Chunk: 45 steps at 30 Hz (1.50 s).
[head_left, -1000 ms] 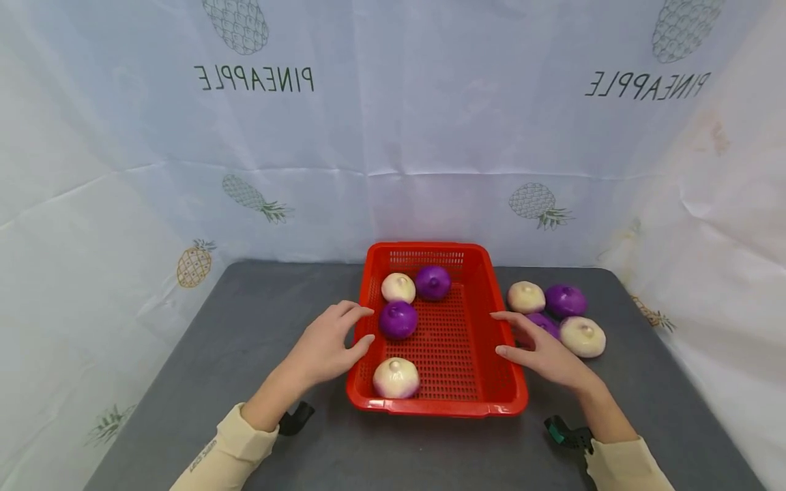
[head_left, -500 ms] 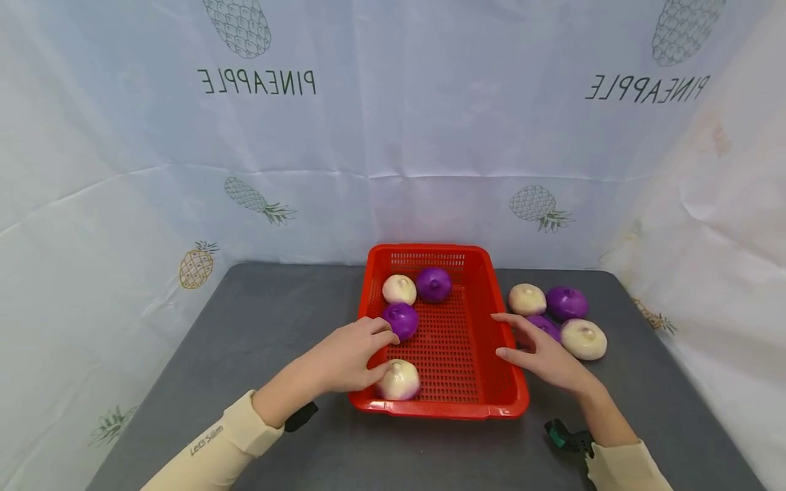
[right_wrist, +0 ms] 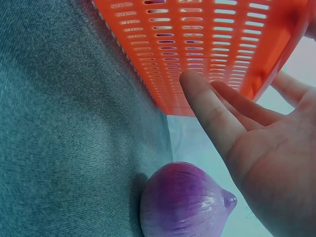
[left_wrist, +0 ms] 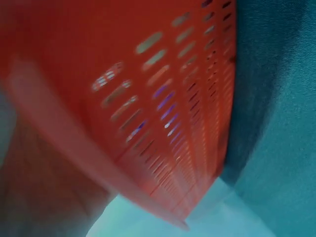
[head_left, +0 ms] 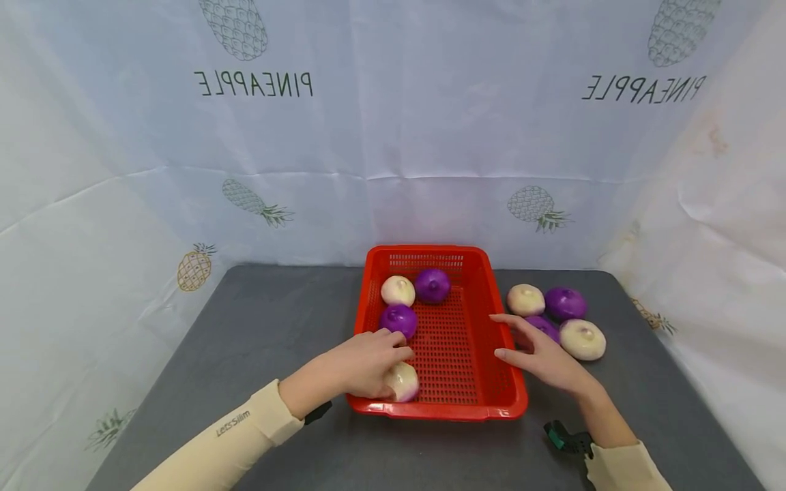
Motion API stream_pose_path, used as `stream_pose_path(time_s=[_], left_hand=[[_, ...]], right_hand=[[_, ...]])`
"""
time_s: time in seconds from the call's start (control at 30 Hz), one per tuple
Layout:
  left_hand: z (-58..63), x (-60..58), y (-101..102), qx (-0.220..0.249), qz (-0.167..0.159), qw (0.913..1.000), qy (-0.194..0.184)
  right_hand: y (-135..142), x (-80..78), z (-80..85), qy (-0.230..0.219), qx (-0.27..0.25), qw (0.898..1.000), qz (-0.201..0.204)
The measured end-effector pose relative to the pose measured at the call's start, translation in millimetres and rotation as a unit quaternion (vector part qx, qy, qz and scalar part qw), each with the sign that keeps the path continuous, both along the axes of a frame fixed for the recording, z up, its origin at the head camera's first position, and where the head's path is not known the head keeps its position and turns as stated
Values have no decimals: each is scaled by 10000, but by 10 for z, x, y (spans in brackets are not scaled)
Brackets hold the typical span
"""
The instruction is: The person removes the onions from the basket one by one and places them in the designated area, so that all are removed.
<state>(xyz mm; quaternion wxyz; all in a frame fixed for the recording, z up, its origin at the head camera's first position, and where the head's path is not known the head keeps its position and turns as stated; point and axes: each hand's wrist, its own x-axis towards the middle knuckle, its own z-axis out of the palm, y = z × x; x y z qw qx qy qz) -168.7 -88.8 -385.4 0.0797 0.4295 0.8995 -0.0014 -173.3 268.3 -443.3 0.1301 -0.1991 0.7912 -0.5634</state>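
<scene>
A red slotted plastic basket point(head_left: 432, 410) stands on the dark table. In its near left corner is a white onion point(head_left: 405, 384) with a purplish base; my left hand point(head_left: 368, 365) reaches over the left rim and grips it, fingers curled on its top and left side. The thumb is hidden. In the left wrist view the basket wall point(left_wrist: 197, 123) covers most of the hand's work. My right hand point(head_left: 549, 354) is at the basket's right wall with fingers extended; the right wrist view shows those fingers point(right_wrist: 212, 111) along the outside of the wall.
Further back in the basket lie a purple onion point(head_left: 399, 320), a white onion point(head_left: 398, 291) and another purple onion point(head_left: 432, 285). Right of the basket, several onions, including a white one point(head_left: 583, 339) and a purple one point(head_left: 565, 303), sit on the table point(head_left: 295, 307). A pineapple-print sheet point(head_left: 424, 136) hangs behind.
My left hand has moved right from beside the basket's left rim to the near white onion and taken hold of it. My right hand has stayed in place.
</scene>
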Motion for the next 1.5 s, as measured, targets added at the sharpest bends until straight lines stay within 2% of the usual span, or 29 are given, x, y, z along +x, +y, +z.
stream_pose_path(time_s=[0.43,0.53,0.77,0.83,0.97,1.2,1.37,1.5], left_hand=[[-128,-32,111,-260,160,9992,-259],[-149,-57,148,-253,98,9995,-148],[-204,-115,218,-292,-123,9984,475],[-214,-117,228,-329,-70,9983,472],[-233,-120,244,-408,118,9988,233],[-208,-134,251,-514,122,9984,210],[-150,-130,218,-353,101,9993,84],[-67,-125,185,-186,81,9997,126]], right_hand=[[-19,-4,-8,64,-41,10000,35],[-14,-7,-9,95,-7,10000,4],[-16,-8,-10,104,42,9999,-38],[-20,-7,-10,110,36,9999,-30],[-22,-8,-10,112,-3,9999,5],[-14,-19,-19,80,-49,10000,32],[-9,-24,-29,80,-66,9999,49],[-1,-26,-39,87,-109,9999,73]])
